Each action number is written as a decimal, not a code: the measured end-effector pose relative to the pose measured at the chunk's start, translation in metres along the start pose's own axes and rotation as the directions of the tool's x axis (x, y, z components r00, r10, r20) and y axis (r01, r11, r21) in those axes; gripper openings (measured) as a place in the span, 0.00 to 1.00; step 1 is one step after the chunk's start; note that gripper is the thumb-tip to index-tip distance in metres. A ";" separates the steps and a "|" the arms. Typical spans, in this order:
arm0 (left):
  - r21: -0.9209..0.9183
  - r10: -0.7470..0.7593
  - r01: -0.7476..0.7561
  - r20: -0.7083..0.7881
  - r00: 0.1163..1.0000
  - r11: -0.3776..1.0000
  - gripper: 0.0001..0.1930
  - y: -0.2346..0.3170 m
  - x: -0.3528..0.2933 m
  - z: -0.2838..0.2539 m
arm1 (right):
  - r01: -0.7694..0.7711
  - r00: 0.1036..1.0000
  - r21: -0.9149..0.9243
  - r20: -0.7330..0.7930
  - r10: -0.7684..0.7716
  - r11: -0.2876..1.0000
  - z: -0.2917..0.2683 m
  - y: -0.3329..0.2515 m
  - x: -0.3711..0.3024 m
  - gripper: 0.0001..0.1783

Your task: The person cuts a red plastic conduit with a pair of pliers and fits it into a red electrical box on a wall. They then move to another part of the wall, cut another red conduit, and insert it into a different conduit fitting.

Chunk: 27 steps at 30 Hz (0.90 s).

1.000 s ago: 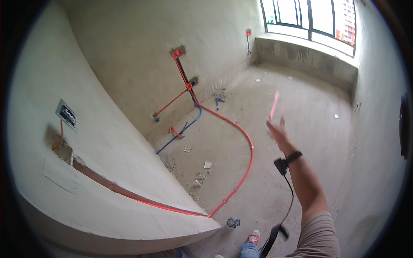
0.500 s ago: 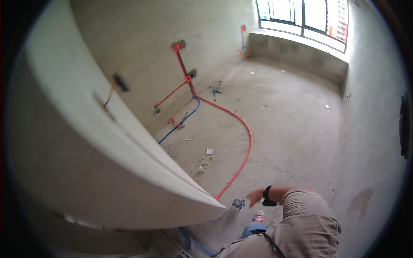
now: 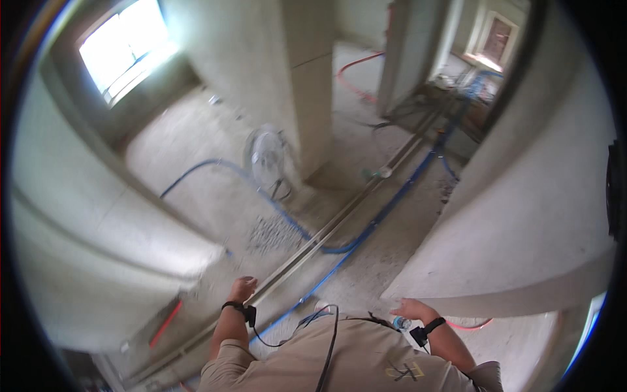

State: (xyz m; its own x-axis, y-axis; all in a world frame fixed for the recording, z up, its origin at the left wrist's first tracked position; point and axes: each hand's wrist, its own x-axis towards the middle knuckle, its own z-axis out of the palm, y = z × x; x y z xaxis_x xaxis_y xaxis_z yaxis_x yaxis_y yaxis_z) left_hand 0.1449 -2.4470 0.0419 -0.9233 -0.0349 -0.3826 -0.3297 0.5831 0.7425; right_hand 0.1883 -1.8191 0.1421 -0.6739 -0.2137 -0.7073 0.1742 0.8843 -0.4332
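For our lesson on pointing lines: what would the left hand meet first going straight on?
The left hand would probably come to the grey rubble first, though depth is unclear and it may pass above.

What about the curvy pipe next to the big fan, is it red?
No, the curvy pipe running past the fan is blue.

No words or numbers can be read with certainty. One mark is seen on the beige shirt (image 3: 353,349), on the wearer's right side, close to the lower edge of the view: a small emblem (image 3: 406,371) made up of dark, crossing strokes with short yellow strokes beside them. It is set at a slant, and its strokes are too small and blurred to be resolved into letters or a sign. Whether it is printed or stitched cannot be told.
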 end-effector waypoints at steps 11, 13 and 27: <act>-0.162 -0.760 0.743 -0.174 0.626 0.649 0.25 -0.071 -0.302 0.135 | -0.380 0.788 0.027 0.533 0.308 0.925 0.007 0.011 0.131 0.40; -0.175 -0.781 0.771 -0.283 0.557 0.613 0.26 -0.108 -0.391 0.179 | -0.186 0.728 -0.229 0.621 0.291 0.955 0.032 0.024 0.159 0.40; -0.797 -0.947 0.546 -0.099 0.305 0.259 0.22 -0.102 -0.487 0.276 | 0.024 0.789 -0.461 0.554 0.267 0.887 0.024 -0.178 0.252 0.36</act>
State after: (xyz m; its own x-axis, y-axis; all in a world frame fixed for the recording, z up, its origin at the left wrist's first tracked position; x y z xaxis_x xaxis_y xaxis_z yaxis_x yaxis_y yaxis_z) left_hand 0.6822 -2.2654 0.0008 0.0113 -0.6436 -0.7653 -0.7467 -0.5144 0.4216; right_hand 0.0049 -2.0409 0.0273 -0.0870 -0.1628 -0.9828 -0.1929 0.9706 -0.1437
